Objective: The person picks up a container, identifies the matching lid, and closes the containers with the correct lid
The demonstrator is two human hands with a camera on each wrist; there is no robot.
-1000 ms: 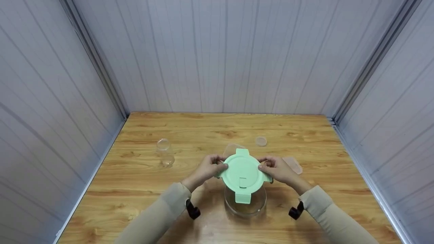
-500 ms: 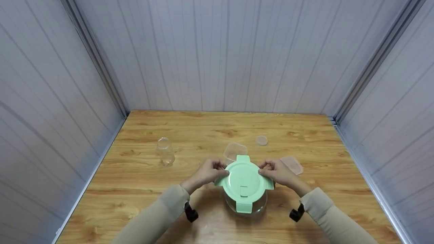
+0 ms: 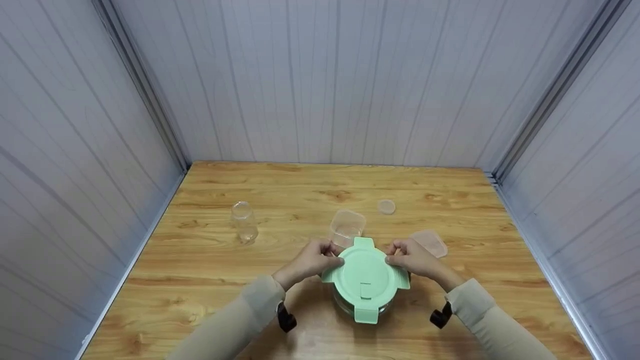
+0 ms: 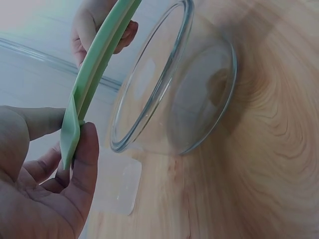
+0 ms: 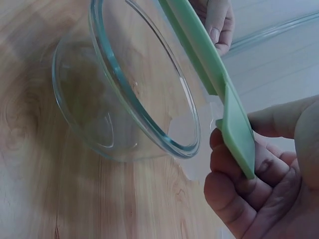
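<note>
A round green lid (image 3: pixel 364 277) with flaps around its edge is held between both hands. My left hand (image 3: pixel 311 262) pinches its left side by a flap, thumb on top and fingers beneath. On the opposite side my right hand (image 3: pixel 414 259) pinches the lid the same way. Below the lid stands a round clear glass bowl (image 4: pixel 199 107) on the table, mostly covered by the lid in the head view. Both wrist views show a gap between the lid and the rim of the bowl (image 5: pixel 124 94).
Behind the lid lies a clear plastic container (image 3: pixel 348 223). A flat translucent rectangular lid (image 3: pixel 430 243) is beyond my right hand, and a small round lid (image 3: pixel 386 206) farther back. At the left stands a clear jar (image 3: pixel 245 222). Walls enclose the wooden table (image 3: pixel 200 280).
Both hands have brought the green lid toward the front, over the bowl, so it now hides most of it. More of the plastic container behind shows.
</note>
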